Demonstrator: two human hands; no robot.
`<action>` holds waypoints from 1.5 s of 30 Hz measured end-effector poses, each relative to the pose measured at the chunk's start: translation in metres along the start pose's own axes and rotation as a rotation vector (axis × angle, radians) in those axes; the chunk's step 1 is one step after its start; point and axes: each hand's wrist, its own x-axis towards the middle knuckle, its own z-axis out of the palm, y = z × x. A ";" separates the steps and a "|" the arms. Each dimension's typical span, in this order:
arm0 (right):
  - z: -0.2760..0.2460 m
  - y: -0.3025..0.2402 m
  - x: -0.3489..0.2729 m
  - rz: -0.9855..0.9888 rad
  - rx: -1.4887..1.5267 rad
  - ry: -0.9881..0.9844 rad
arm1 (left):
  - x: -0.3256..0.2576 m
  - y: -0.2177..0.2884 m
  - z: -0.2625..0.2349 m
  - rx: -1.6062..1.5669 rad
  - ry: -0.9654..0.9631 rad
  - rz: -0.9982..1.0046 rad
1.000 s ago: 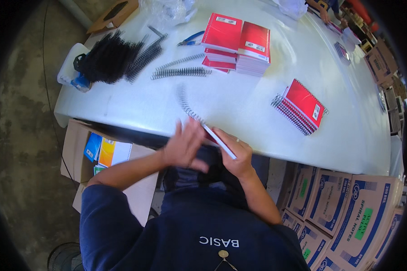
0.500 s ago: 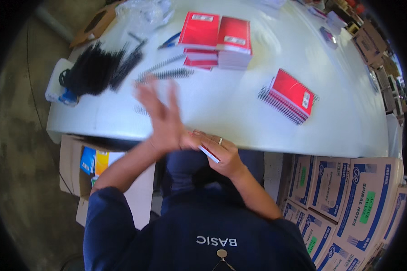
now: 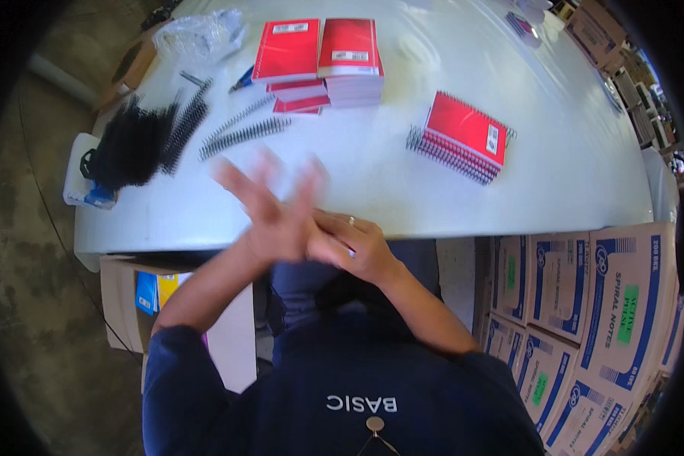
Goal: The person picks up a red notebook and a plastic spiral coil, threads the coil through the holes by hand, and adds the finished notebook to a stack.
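Observation:
My left hand (image 3: 272, 222) is just off the table's front edge, its fingers spread and smeared by motion. The heel and thumb side of that hand meet my right hand (image 3: 359, 245), which wears a ring. The curled fingers of my right hand grip a red notebook (image 3: 350, 252); little more than a pale edge of it shows, and the rest is hidden by both hands. Beyond my left hand, loose black spiral coils (image 3: 245, 134) lie on the table. Spiral-bound red notebooks (image 3: 463, 131) form a small pile to the right.
Stacks of red-covered notebooks (image 3: 287, 53) stand on the white table (image 3: 403, 197) at the back. A heap of black coils (image 3: 137, 144), clear plastic wrap (image 3: 201, 38) and a blue-handled tool (image 3: 242, 79) lie leftward. Cartons (image 3: 619, 304) are piled at right; an open box (image 3: 121, 304) sits at left.
The view has shifted, so the table items appear farther left. My left hand's fingers have spread wider, and the notebook in my right hand is more covered.

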 end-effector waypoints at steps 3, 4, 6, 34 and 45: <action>-0.001 0.010 -0.001 0.153 0.067 -0.088 | 0.007 0.020 0.007 -0.431 -0.220 -0.301; 0.001 0.000 0.012 0.140 0.158 0.048 | -0.024 0.041 0.014 -0.666 -0.100 -0.209; 0.000 0.004 0.018 0.063 0.137 0.039 | -0.026 0.034 0.010 -0.470 -0.082 -0.044; -0.020 -0.003 0.026 0.580 0.253 -0.055 | 0.112 -0.051 -0.028 -0.839 -0.549 -0.177; -0.148 -0.029 0.021 0.101 -0.001 0.402 | 0.192 -0.054 -0.008 -0.996 -0.448 -0.548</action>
